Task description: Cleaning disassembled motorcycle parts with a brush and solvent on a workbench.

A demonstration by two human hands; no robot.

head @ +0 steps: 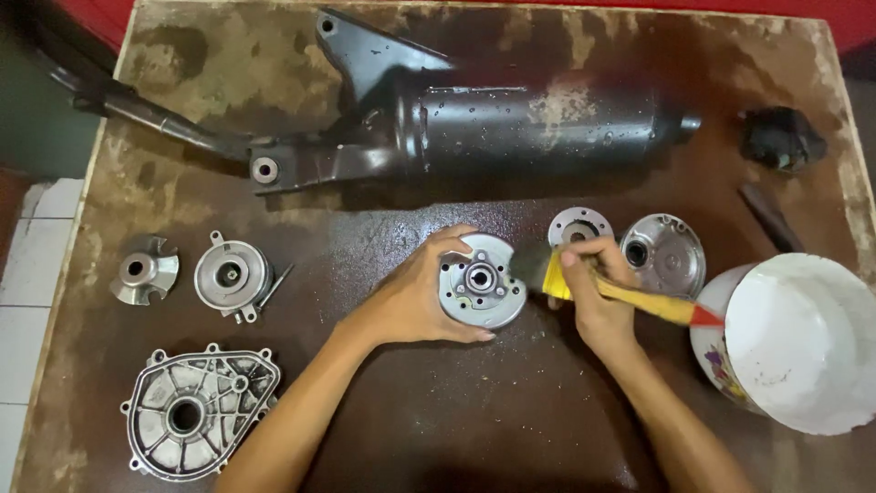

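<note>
Both hands work mid-counter [438, 429]: left hand [411, 301] grips round metal disc [482, 281] flat, right hand [598, 292] pinches yellow brush [611, 290], handle slanting right, bristles touching disc's right edge.

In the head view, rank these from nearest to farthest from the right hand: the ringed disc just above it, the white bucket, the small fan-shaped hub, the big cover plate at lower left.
From the right hand:
1. Ringed disc, just above the knuckles.
2. White bucket, at the right edge.
3. Big cover plate, lower left.
4. Fan-shaped hub, far left.
</note>
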